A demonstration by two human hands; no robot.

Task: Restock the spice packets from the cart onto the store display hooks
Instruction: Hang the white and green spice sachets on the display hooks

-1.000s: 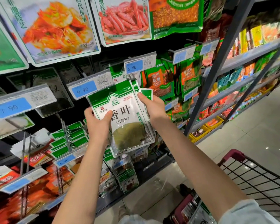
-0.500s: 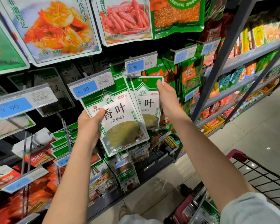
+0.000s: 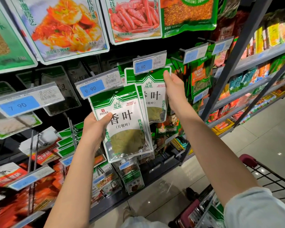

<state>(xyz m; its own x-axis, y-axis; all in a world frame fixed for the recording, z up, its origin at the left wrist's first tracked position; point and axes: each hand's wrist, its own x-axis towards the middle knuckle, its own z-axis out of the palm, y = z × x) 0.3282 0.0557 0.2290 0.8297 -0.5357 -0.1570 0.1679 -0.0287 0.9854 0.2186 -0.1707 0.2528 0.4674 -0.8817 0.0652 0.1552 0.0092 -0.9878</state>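
Bay-leaf packet (image 3: 123, 127) was gripped in left hand (image 3: 95, 129), thumb across its face, fingers hidden behind, just below 9.90 tag (image 3: 97, 86). Right hand (image 3: 174, 89) pinched second packet (image 3: 153, 96) at top right corner, raised behind 5.90 tag (image 3: 149, 64). Cart (image 3: 248, 160) stood near right.

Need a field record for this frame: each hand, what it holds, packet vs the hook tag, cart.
left hand: grips front green-and-white bay-leaf packet, another behind it
right hand: pinches top right corner of upper green-and-white packet
upper packet top edge: behind blue 5.90 price tag
on hook: cannot tell
wire shopping cart: lower right, red handle, packets inside
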